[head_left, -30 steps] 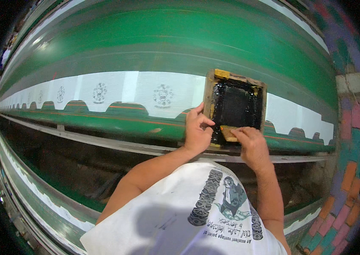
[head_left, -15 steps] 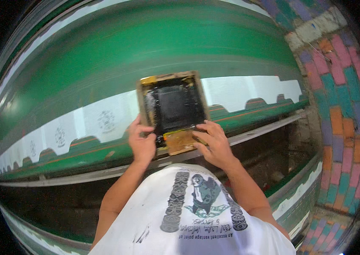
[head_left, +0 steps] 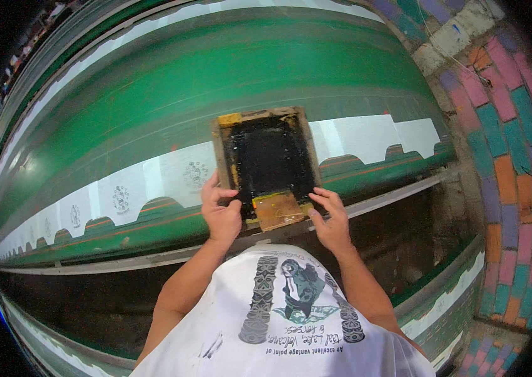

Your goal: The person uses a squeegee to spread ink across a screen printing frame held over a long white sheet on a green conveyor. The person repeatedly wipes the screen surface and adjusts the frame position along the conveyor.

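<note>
A wooden screen-printing frame [head_left: 308, 147] with black, inky mesh lies over a row of white fabric pieces [head_left: 351, 138], several printed with small grey designs, on a long green table [head_left: 241, 56]. My left hand [head_left: 222, 212] is closed on the frame's lower left side, index finger bent over the edge. My right hand [head_left: 332, 220] grips its lower right corner, fingers over the edge. A tan squeegee [head_left: 278, 210] with a yellow edge rests at the frame's lower end, between my hands, held by neither.
A metal rail [head_left: 102, 262] runs along the table's near edge, above a dark gap. Another green table [head_left: 58, 330] with white pieces lies nearer me. Painted pink, teal, purple and orange bricks [head_left: 511, 207] line the right side, with a grey concrete strip [head_left: 448, 38].
My right hand has left the squeegee for the frame's right corner. The squeegee now lies on the frame. The view has shifted, showing more of the brickwork.
</note>
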The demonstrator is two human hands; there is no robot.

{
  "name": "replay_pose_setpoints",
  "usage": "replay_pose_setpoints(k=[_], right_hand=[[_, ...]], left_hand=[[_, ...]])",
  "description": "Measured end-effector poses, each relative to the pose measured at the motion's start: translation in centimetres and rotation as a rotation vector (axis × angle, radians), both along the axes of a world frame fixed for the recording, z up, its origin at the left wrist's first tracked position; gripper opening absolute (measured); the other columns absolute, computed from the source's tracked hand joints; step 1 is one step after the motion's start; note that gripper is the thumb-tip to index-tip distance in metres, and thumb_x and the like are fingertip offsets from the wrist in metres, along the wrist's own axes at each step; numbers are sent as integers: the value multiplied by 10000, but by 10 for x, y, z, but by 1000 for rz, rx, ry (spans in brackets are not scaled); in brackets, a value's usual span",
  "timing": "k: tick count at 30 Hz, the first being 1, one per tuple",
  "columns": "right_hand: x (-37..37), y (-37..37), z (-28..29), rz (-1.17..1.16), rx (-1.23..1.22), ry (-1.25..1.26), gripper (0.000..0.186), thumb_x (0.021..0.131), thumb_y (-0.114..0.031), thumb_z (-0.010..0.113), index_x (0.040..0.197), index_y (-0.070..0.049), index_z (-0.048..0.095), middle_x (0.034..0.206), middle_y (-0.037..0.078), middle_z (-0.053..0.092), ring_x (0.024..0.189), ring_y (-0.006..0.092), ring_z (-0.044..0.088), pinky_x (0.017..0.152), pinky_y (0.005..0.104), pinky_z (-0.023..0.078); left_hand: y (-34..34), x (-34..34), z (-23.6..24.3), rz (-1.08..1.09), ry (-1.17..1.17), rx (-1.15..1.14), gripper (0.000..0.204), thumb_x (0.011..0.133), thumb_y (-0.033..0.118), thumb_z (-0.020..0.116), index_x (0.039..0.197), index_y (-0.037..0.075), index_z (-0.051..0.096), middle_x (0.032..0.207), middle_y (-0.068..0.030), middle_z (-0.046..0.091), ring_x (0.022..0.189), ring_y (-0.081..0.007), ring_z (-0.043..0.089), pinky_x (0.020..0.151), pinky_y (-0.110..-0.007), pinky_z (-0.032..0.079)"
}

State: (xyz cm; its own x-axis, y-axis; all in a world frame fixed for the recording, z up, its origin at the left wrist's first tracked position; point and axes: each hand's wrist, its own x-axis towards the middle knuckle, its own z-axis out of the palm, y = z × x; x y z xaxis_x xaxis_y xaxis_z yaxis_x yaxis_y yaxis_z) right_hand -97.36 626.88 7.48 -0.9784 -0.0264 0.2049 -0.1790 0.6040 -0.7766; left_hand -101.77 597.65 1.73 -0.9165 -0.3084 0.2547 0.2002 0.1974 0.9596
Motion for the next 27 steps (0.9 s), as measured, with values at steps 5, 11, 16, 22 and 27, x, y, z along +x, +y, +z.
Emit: replay_pose_setpoints(k=[5, 11, 16, 22, 27], right_hand=[[-11, 57, -3, -3, 126, 36, 376, 926, -48, 803, 1300, -63, 778, 1413, 165, 714, 1380, 406, 619, 1192, 530, 477], [-17, 68, 12, 285, 198, 139, 387, 902, -74, 830, 1283, -48, 768, 1424, 184, 689, 1388, 439, 613, 1176, 562, 481], [-34, 41, 34, 523, 263, 174, 466, 832, -60, 867, 1285, -44, 761, 1351, 190, 696, 1353, 435, 630, 1128, 571, 500], [-52, 30, 39, 642, 418, 189, 487, 813, -35, 782, 1299, -26, 750, 1308, 188, 706, 1263, 394, 683, 1066, 527, 544], [-68, 28, 54, 714, 463, 133, 506, 761, 46, 742, 1260, -35, 753, 1235, 162, 722, 1170, 385, 699, 1012, 505, 565]], left_hand=[[64, -8, -9, 33, -41, -3, 225, 740, -66, 725, 919, 66, 760, 1576, -299, 597, 1467, -423, 567, 1242, -465, 404], [83, -10, -7, 44, -71, 1, 226, 747, -96, 737, 904, 65, 747, 1569, -272, 616, 1467, -412, 573, 1232, -474, 429], [84, -11, -5, 38, -141, 46, 223, 755, -107, 728, 903, 58, 748, 1577, -271, 608, 1469, -391, 578, 1199, -454, 464], [78, -11, -3, 44, -210, 52, 234, 733, -134, 713, 880, 47, 730, 1629, -278, 577, 1496, -337, 577, 1239, -432, 423], [76, -12, -10, 34, -203, 70, 204, 750, -106, 733, 884, 48, 742, 1598, -274, 593, 1498, -391, 562, 1252, -457, 411]])
